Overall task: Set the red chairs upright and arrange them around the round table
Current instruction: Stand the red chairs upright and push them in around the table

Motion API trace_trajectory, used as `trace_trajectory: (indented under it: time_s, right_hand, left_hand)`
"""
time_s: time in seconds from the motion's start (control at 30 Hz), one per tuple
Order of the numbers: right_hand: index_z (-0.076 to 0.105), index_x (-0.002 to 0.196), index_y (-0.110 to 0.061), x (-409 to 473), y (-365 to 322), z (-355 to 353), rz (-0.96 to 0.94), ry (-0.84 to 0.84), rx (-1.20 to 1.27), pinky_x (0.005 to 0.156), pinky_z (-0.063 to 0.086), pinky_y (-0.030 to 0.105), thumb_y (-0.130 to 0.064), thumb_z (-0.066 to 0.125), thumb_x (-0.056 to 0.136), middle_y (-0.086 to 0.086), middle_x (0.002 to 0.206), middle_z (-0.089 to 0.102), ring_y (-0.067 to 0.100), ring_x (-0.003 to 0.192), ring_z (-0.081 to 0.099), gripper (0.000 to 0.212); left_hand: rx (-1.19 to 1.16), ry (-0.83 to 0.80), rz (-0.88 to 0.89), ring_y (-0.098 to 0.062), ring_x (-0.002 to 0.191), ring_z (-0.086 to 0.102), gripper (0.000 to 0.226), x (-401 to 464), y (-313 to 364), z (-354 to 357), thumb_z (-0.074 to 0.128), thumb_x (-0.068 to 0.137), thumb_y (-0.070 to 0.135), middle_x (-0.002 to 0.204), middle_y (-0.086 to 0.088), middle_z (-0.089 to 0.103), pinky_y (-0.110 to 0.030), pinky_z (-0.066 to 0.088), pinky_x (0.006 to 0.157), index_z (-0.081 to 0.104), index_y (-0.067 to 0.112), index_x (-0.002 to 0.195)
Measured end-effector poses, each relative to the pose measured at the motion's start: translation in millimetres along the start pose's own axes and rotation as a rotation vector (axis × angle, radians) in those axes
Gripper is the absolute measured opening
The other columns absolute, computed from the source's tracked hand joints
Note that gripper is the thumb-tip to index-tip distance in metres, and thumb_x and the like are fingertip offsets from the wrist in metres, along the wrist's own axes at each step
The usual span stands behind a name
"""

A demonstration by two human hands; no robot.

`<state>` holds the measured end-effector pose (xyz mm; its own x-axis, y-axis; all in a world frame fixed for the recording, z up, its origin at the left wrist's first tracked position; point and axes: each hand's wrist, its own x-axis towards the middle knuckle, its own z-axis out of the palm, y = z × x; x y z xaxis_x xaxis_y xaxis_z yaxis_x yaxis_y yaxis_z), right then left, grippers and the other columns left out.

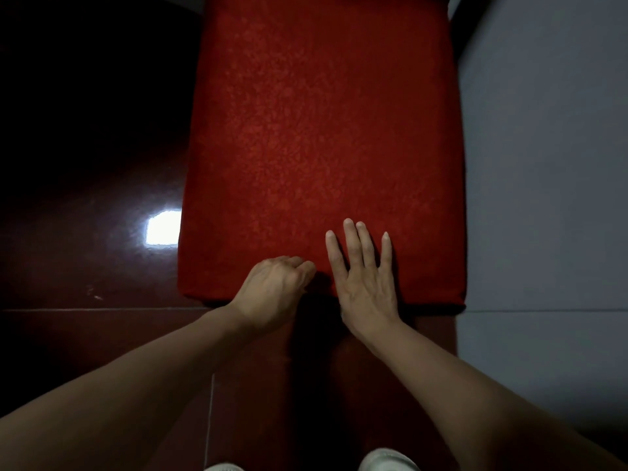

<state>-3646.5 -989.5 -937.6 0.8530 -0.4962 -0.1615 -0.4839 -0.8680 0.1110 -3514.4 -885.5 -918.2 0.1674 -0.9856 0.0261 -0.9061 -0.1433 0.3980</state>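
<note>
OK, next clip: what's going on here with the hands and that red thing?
A person stands over a red chair, looking straight down at its red fabric surface. The right hand lies flat on the near edge with fingers spread. The left hand sits beside it with fingers curled at the fabric; whether it actually pinches the cloth can't be told. The chair rests on a dark glossy floor, with a grey surface to the right. No round table is in view, and shoe tips show below.

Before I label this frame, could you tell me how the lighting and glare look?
Head view: dim overall; a bright glare patch on the glossy dark floor; the hands cast a shadow on the red chair; wide-angle bending at the edges.
</note>
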Motion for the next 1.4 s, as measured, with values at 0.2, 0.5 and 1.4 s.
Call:
trace_trajectory:
  time_s: [0.2,0.5,1.4]
  right_hand:
    - [-0.023,0.144,-0.014,-2,4,-9,-0.011,-0.012,-0.065,0.109,-0.011,0.058,-0.023,0.067,0.079,0.022,0.150,-0.019,0.035,0.140,-0.015,0.112]
    - [-0.023,0.144,-0.014,-3,3,-3,-0.024,0.047,-0.089,0.111,-0.006,0.058,-0.019,0.065,0.078,0.022,0.151,-0.017,0.035,0.141,-0.010,0.111]
    - [0.031,0.142,-0.024,12,17,7,-0.121,0.510,-0.071,0.105,0.034,0.052,-0.005,0.074,0.065,0.018,0.144,0.042,0.030,0.131,0.042,0.090]
  left_hand:
    - [-0.032,-0.037,-0.040,-0.011,0.051,0.039,0.034,0,5,-9,0.070,0.069,0.000,0.060,0.004,0.049,-0.027,0.034,0.046,0.042,0.019,0.067]
    - [-0.057,-0.022,-0.075,-0.014,0.048,0.043,0.033,-2,8,-13,0.066,0.069,0.000,0.058,0.006,0.045,-0.024,0.030,0.045,0.039,0.017,0.062]
    - [-0.036,0.119,0.043,-0.012,0.050,0.046,0.026,-3,17,-42,0.074,0.065,-0.004,0.061,0.002,0.053,-0.027,0.041,0.041,0.052,0.010,0.065]
